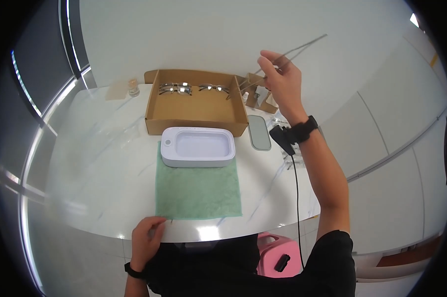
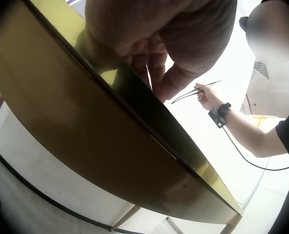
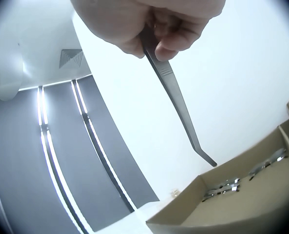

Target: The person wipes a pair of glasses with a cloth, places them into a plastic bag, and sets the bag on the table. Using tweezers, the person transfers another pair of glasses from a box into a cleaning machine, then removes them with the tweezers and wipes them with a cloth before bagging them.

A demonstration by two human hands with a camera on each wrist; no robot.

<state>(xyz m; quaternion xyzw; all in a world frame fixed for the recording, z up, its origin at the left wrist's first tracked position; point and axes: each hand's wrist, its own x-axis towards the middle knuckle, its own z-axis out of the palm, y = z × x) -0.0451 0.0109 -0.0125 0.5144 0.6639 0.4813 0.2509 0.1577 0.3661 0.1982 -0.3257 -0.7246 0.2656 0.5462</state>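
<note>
My right hand is raised above the back right of the table and grips a pair of long metal tweezers. In the right wrist view their bent tips hang above an open cardboard box. Pairs of glasses lie along the back of that box. My left hand rests at the table's front edge, fingers relaxed, beside the lower left corner of a green cloth. On the cloth's far part stands a white ultrasonic cleaner with an open oblong basin.
Right of the cleaner lies a grey-green oblong lid or tray. A smaller cardboard holder with small items stands behind it. A small glass jar sits at the back left. Below the table is a pink stool.
</note>
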